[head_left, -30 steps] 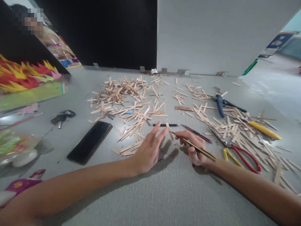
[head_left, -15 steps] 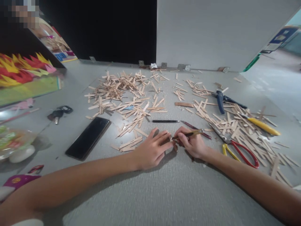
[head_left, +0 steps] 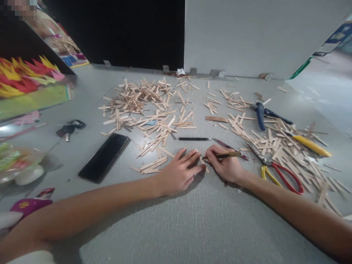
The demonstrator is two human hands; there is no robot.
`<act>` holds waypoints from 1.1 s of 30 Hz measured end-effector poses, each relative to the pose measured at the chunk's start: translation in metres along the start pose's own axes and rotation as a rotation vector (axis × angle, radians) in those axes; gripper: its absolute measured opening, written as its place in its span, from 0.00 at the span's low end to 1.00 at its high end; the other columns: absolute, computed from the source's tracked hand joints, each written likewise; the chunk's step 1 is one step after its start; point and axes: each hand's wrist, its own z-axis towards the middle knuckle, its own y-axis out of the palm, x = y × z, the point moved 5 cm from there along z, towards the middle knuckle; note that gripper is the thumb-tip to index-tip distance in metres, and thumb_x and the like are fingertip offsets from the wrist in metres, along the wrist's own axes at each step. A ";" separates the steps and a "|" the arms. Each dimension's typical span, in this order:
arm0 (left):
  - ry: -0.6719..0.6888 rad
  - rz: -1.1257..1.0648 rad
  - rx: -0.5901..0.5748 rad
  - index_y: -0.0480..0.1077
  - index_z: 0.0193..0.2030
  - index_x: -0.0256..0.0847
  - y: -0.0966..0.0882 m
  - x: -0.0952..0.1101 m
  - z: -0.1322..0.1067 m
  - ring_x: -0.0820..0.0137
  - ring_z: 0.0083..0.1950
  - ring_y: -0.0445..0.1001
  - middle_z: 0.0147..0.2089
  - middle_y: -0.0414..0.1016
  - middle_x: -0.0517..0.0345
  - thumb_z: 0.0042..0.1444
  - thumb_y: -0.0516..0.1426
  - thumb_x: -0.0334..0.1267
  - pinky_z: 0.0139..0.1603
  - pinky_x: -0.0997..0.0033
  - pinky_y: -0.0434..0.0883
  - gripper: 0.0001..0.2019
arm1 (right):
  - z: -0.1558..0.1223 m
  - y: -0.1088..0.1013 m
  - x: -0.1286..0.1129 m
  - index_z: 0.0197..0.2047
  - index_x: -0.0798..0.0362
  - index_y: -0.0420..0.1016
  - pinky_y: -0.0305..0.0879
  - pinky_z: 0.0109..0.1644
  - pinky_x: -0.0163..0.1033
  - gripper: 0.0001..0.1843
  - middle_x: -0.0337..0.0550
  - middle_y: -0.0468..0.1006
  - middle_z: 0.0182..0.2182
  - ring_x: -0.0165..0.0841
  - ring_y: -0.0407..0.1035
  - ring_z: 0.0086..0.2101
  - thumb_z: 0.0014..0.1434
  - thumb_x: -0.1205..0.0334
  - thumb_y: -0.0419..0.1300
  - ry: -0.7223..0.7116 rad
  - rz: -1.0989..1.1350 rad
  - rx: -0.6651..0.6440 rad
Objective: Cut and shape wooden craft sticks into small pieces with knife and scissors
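Note:
My left hand [head_left: 181, 170] rests on the floor with its fingers stretched forward and pressed together at the tips. Under those fingertips a small wooden stick [head_left: 205, 168] is held down, and part of it sticks out to the right. My right hand [head_left: 224, 167] pinches a slim gold-coloured craft knife [head_left: 228, 154] like a pen, its tip pointing left at the stick. The two hands almost meet. Just beyond them lie a black pen-like tool [head_left: 194, 139] and a thin dark red tool [head_left: 222, 143].
Loose wooden sticks [head_left: 141, 97] are heaped ahead and scattered right. Red-and-yellow-handled scissors [head_left: 286, 176], blue-handled pliers [head_left: 260, 115] and a yellow cutter [head_left: 312, 145] lie right. A phone [head_left: 104, 158], keys [head_left: 67, 131] and a purple object [head_left: 30, 207] are left. Black and white panels [head_left: 247, 36] stand behind.
The craft knife in my right hand has tilted lower toward level, its back end shifting slightly right. My left hand stays on the stick. The whole view has shifted slightly.

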 end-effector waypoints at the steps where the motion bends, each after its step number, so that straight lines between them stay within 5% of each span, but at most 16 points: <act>1: 0.002 0.001 0.000 0.69 0.72 0.41 0.000 0.000 0.000 0.48 0.81 0.63 0.77 0.69 0.34 0.76 0.52 0.33 0.78 0.38 0.63 0.21 | -0.001 0.000 0.000 0.32 0.48 0.70 0.67 0.28 0.35 0.18 0.36 0.76 0.23 0.30 0.69 0.23 0.78 0.57 0.55 0.003 -0.004 0.002; 8: 0.023 0.004 0.045 0.71 0.71 0.38 -0.002 0.004 0.002 0.45 0.79 0.65 0.75 0.71 0.30 0.76 0.50 0.31 0.76 0.33 0.65 0.20 | -0.005 -0.003 -0.005 0.31 0.48 0.70 0.69 0.27 0.35 0.23 0.39 0.78 0.23 0.31 0.72 0.23 0.81 0.54 0.52 -0.087 -0.014 -0.015; 14: -0.050 -0.030 0.035 0.70 0.69 0.39 0.000 -0.002 0.001 0.42 0.81 0.62 0.74 0.71 0.36 0.74 0.53 0.32 0.78 0.33 0.63 0.20 | -0.004 -0.009 -0.005 0.32 0.48 0.73 0.67 0.25 0.35 0.23 0.37 0.75 0.22 0.30 0.67 0.21 0.81 0.54 0.51 -0.098 -0.050 0.108; 21: -0.136 -0.061 0.076 0.68 0.72 0.39 0.001 -0.007 -0.002 0.43 0.80 0.63 0.73 0.72 0.37 0.73 0.54 0.34 0.80 0.32 0.59 0.22 | -0.002 -0.008 -0.001 0.34 0.48 0.74 0.69 0.28 0.35 0.19 0.38 0.78 0.24 0.31 0.71 0.23 0.79 0.57 0.54 -0.079 -0.036 0.087; 29: -0.189 -0.027 0.134 0.77 0.59 0.33 -0.012 -0.003 0.002 0.47 0.58 0.72 0.51 0.76 0.39 0.71 0.54 0.31 0.65 0.39 0.72 0.16 | -0.002 -0.007 -0.003 0.35 0.47 0.73 0.69 0.27 0.36 0.20 0.37 0.76 0.23 0.31 0.69 0.22 0.81 0.56 0.52 -0.107 -0.093 0.085; 33: -0.129 -0.028 0.142 0.78 0.57 0.34 -0.013 -0.001 0.004 0.50 0.54 0.72 0.48 0.77 0.41 0.72 0.52 0.30 0.64 0.43 0.72 0.16 | -0.001 -0.006 -0.003 0.36 0.47 0.74 0.70 0.29 0.36 0.21 0.38 0.78 0.25 0.31 0.71 0.24 0.82 0.53 0.51 -0.112 -0.075 0.079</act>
